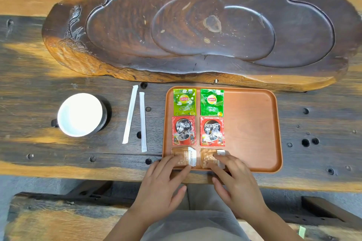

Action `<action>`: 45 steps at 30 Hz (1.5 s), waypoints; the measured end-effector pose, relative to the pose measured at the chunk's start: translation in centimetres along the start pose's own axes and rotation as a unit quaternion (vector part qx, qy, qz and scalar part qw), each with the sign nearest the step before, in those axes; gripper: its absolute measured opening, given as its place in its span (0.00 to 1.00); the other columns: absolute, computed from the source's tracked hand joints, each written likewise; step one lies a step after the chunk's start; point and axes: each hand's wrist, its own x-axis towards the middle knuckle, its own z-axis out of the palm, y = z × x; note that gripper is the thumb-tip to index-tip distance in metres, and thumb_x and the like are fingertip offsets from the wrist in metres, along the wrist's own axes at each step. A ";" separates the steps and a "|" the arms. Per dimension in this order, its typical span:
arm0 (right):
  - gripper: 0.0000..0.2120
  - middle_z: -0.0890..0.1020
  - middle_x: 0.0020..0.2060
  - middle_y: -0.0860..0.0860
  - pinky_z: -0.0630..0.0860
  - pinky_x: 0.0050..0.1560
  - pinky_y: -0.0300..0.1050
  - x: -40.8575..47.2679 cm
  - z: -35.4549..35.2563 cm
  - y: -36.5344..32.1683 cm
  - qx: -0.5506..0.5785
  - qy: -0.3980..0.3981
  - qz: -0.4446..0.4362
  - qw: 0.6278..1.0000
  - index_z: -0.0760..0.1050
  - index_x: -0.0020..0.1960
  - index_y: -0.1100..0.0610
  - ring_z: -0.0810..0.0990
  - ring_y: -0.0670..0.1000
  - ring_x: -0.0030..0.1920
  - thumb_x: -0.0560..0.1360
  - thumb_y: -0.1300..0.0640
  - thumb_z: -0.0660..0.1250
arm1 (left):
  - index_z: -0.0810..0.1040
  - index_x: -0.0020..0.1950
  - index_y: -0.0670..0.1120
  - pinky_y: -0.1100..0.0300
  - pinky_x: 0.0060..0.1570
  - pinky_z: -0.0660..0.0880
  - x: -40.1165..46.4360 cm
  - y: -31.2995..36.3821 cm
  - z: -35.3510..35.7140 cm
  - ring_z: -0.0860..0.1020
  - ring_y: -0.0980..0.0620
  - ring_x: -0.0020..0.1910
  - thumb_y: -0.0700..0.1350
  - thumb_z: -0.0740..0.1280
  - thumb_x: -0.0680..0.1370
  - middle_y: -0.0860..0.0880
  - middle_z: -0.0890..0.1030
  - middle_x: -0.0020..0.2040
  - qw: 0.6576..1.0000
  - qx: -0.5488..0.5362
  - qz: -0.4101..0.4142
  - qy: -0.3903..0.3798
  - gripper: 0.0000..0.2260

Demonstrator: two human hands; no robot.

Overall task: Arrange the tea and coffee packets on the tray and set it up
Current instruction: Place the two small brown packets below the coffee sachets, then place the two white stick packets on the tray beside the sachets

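An orange-brown tray [252, 123] lies on the wooden table. On its left half lie two green Lipton tea packets [184, 101] [212, 102] at the far end. Two red Nescafe coffee packets [183, 130] [212, 131] lie just below them. Nearest me are two brown sugar packets [189, 155] [207, 157]. My left hand [164, 180] rests its fingers on the left brown packet. My right hand [233, 178] presses its fingers on the right brown packet. Both packets lie flat on the tray.
Two white wrapped stirrers [129, 115] [143, 122] lie left of the tray. A white cup [81, 114] with a dark outside stands further left. A large carved dark wooden tea board [195, 25] fills the far side. The table's near edge runs under my hands.
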 end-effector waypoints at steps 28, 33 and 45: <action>0.19 0.77 0.41 0.60 0.70 0.26 0.42 17.8 5.9 -12.9 -0.001 -0.048 -0.004 0.999 0.75 0.42 0.63 0.78 0.59 0.37 0.54 0.74 0.75 | 0.78 0.51 0.41 0.51 0.37 0.73 4.7 -8.7 -3.5 0.75 0.42 0.49 0.39 0.66 0.74 0.42 0.78 0.50 0.885 -0.036 -0.408 0.222 0.08; 0.23 0.77 0.50 0.61 0.74 0.41 0.49 17.4 6.3 -12.9 0.058 0.000 0.089 0.994 0.72 0.59 0.64 0.78 0.61 0.48 0.65 0.77 0.65 | 0.78 0.43 0.43 0.55 0.36 0.71 5.0 -8.3 -3.8 0.77 0.44 0.40 0.39 0.66 0.73 0.46 0.80 0.40 0.855 -0.107 -0.448 0.240 0.02; 0.07 0.78 0.29 0.44 0.74 0.34 0.36 14.7 -1.1 -7.7 0.385 0.023 0.308 0.870 0.77 0.36 0.52 0.76 0.44 0.31 0.70 0.62 0.72 | 0.81 0.42 0.46 0.64 0.38 0.76 5.9 -3.0 -8.5 0.79 0.57 0.35 0.39 0.69 0.72 0.52 0.83 0.33 0.638 -0.542 -0.489 0.245 0.03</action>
